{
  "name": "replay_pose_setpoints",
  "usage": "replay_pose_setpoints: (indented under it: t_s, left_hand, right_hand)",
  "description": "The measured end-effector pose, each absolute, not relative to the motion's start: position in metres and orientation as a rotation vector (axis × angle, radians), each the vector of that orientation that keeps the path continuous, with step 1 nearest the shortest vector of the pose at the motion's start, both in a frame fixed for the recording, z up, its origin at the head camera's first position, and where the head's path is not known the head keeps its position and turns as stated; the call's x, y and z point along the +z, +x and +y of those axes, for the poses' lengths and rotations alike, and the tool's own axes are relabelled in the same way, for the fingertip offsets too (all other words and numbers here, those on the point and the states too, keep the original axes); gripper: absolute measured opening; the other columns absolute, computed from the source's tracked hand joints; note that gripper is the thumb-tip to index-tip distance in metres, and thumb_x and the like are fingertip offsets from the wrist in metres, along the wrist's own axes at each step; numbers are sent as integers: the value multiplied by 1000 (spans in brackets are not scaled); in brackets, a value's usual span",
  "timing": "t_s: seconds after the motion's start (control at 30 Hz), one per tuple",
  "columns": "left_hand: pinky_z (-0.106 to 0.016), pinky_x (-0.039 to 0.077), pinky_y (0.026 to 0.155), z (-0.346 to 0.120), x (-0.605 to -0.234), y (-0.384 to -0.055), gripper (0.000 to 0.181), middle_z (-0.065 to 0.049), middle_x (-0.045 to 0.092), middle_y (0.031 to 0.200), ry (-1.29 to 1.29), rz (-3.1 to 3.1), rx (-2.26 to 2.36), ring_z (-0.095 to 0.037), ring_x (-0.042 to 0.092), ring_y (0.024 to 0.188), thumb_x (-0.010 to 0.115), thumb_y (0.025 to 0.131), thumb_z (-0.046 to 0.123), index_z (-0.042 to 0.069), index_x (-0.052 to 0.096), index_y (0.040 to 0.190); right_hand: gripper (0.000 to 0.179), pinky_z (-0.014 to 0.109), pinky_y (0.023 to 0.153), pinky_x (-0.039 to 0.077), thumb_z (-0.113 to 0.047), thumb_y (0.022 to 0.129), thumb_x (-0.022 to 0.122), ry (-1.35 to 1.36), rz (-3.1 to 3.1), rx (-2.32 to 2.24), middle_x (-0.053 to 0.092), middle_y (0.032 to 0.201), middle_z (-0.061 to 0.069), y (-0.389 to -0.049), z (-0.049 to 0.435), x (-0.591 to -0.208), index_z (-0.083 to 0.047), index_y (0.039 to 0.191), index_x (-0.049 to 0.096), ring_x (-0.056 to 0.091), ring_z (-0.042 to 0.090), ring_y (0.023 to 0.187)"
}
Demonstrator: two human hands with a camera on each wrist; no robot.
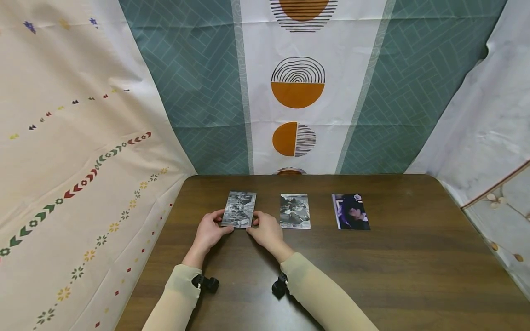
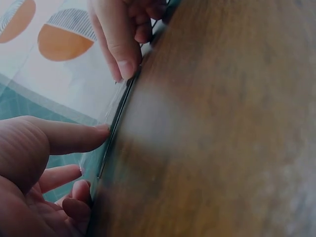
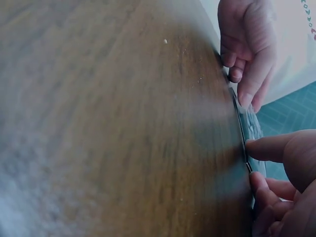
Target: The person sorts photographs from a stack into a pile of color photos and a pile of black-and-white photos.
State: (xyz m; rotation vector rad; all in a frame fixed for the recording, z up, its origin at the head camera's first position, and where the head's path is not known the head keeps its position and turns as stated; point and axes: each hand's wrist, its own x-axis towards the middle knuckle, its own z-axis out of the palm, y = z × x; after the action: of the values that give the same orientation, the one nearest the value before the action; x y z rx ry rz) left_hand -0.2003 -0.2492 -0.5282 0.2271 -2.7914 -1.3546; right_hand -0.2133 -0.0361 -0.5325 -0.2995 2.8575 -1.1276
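Observation:
A black-and-white photo card (image 1: pixel 239 209) lies at the left of the row on the table. My left hand (image 1: pixel 209 231) holds its left side, with the thumb at the lower left corner and the index finger along the side. At the lower right corner, my right hand (image 1: pixel 267 232) grips the same card with thumb and fingers. In the left wrist view the card (image 2: pixel 117 121) appears edge-on as a thin dark line between the two hands. The right wrist view shows my left hand (image 3: pixel 252 49) across from the right one, both thumbs on the card's near edge.
A second black-and-white photo card (image 1: pixel 295 211) lies in the middle, and a purple-toned photo card (image 1: pixel 351 212) to its right. The brown wooden table (image 1: pixel 372 280) ends at a patterned cloth (image 1: pixel 207 92) behind. Pale cloths hang along both sides.

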Motion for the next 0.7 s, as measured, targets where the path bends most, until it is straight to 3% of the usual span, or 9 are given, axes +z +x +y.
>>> replay_pose_setpoints:
  t_s: [0.4,0.7]
  left_hand:
    - [-45,45,89,-250,-532,-202,68,-20,62,116,199,-2853,-1249,-33,56,102,91,83,12,-3,65,144]
    - [-52,47,96,-250,-531,-202,66,-23,61,121,203,-2869,-1260,-37,57,110,89,84,13,-4,65,143]
  right_hand:
    - [55,41,76,54,-35,87,86,-271,2916,-1043,64,91,-11,-214,-38,-535,-15,136,72,65,19,91]
    - [54,41,77,53,-35,87,86,-274,2928,-1024,63,89,-11,-214,-38,-534,-15,135,73,65,19,91]
